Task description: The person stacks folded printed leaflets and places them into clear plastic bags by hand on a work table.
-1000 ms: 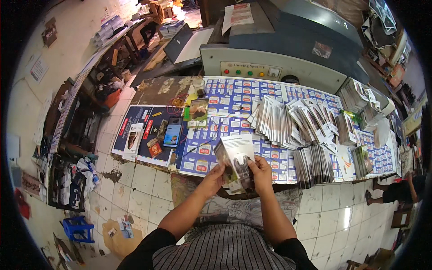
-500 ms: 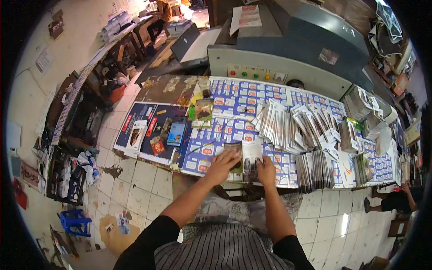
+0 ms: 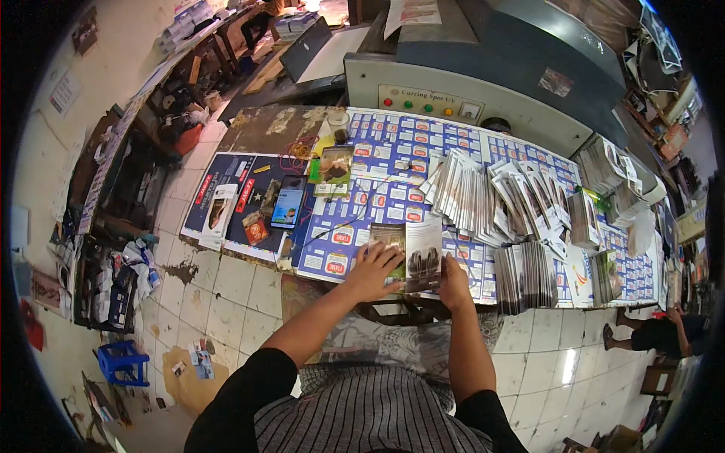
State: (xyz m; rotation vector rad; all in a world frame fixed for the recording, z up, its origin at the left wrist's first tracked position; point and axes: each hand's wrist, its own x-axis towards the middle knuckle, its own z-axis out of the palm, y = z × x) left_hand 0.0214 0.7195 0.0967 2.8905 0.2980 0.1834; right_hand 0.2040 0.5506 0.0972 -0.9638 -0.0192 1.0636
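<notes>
An open folded leaflet (image 3: pixel 424 245) lies at the table's front edge, with a greenish-brown left panel and a pale right panel bearing a dark picture. Across its left panel my left hand (image 3: pixel 372 270) rests flat, fingers spread, covering the lower part. My right hand (image 3: pixel 455 281) closes on the leaflet's right edge, thumb up along it; the other fingers are mostly hidden. To the right stands a packed row of folded leaflets (image 3: pixel 526 277) on edge. Behind it, more leaflets (image 3: pixel 467 198) lie fanned out in overlapping heaps.
A phone (image 3: pixel 288 205) with a lit screen lies on a dark printed sheet at left, beside a single leaflet (image 3: pixel 220 213). A large grey machine (image 3: pixel 423 94) with coloured buttons borders the back. More bundles (image 3: pixel 601 175) stand at far right. A blue stool (image 3: pixel 122 363) is on the floor.
The leaflet's right panel now shows wider and flatter between my hands. My left fingers have spread more across the left panel. My right hand stays at the right edge. The whole view has shifted slightly.
</notes>
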